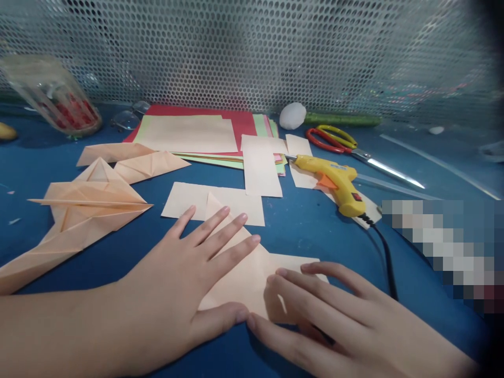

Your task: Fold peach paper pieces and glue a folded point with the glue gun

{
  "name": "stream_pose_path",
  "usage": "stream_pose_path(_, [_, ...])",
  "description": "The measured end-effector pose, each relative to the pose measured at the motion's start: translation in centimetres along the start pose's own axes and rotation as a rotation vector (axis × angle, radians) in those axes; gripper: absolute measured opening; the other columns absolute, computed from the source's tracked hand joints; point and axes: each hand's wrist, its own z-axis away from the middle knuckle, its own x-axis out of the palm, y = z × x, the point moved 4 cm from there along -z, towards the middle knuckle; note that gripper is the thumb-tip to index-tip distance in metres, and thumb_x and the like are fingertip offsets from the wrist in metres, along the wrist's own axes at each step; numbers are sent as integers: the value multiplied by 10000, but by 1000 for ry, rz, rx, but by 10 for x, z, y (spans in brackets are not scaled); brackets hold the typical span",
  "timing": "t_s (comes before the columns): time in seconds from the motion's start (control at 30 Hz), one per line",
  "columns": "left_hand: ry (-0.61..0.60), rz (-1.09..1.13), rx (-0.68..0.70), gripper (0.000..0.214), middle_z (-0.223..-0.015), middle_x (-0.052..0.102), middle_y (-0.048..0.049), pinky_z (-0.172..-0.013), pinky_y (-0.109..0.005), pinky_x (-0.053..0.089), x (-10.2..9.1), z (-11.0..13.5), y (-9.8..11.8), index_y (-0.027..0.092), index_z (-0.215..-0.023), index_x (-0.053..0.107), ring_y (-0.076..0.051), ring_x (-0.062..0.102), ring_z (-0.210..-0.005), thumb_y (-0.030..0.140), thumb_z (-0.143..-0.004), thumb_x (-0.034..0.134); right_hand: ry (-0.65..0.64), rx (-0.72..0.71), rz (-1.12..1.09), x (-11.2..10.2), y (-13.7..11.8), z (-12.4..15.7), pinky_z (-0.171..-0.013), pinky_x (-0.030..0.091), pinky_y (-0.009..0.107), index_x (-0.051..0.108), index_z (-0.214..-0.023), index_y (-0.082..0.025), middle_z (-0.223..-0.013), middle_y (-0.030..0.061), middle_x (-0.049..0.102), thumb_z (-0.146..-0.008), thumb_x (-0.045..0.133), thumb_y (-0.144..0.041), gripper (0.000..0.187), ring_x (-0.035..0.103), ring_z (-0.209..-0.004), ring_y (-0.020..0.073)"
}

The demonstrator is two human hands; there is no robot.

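Note:
My left hand (185,281) lies flat with fingers spread on a folded peach paper sheet (246,275) near the front of the blue table (315,226). My right hand (334,315) rests beside it with fingers stretched out, pressing the sheet's lower right edge. The thumbs nearly meet at the sheet's front edge. Under the paper's far tip lies another flat peach piece (185,199).
Folded peach paper shapes (86,210) lie at the left. A stack of coloured paper (197,134) sits at the back, with peach strips (262,168) beside it. A yellow glue gun (334,181) with black cord, scissors (346,144), a white ball (292,115) and a plastic jar (55,100) stand around. Perforated mesh backs the table.

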Motion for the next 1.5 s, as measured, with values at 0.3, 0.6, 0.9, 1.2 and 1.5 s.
stream_pose_path(0.3, [-83,-64,89,618,-1626,215,-34,-1160,-628,290,-6,1,-9,287,-1568,307,-342,255,-1495,594,-1041,410,19,25,-34,-1,3,-1,-968,384,335,702,-1076,-329,-1011,-26,753,-1099,192,-148,542,619,-1070,153])
stream_pose_path(0.6, [-299,-3,100,710,-1631,93,-19,-1121,-697,289,-6,-2,-24,348,-1592,126,-396,158,-1496,552,-1020,494,48,65,-125,-2,6,3,-1147,277,252,708,-1101,-324,-1022,-26,764,-1098,294,-166,443,639,-1097,101])
stream_pose_path(0.9, [-212,-70,201,882,-1618,142,-101,-1074,-659,394,-11,-1,-23,269,-1604,122,-432,265,-1454,648,-947,572,5,106,-144,-8,9,0,-1123,293,221,699,-1101,-340,-1017,-48,779,-1095,343,-164,398,658,-1104,85])
stream_pose_path(1.2, [-307,5,113,675,-1633,64,-20,-1118,-710,268,-4,0,-25,354,-1592,58,-380,131,-1498,478,-1056,448,54,100,-168,-4,9,4,-1104,327,232,726,-1072,-337,-1020,-44,783,-1099,356,-194,397,659,-1104,82])
stream_pose_path(1.5, [-401,66,57,711,-1637,15,-21,-1094,-770,211,-7,-4,-25,382,-1575,46,-418,52,-1497,578,-1027,454,1,102,-150,-6,11,3,-1103,345,225,723,-1115,-359,-1069,-61,780,-1104,360,-218,389,660,-1112,73])
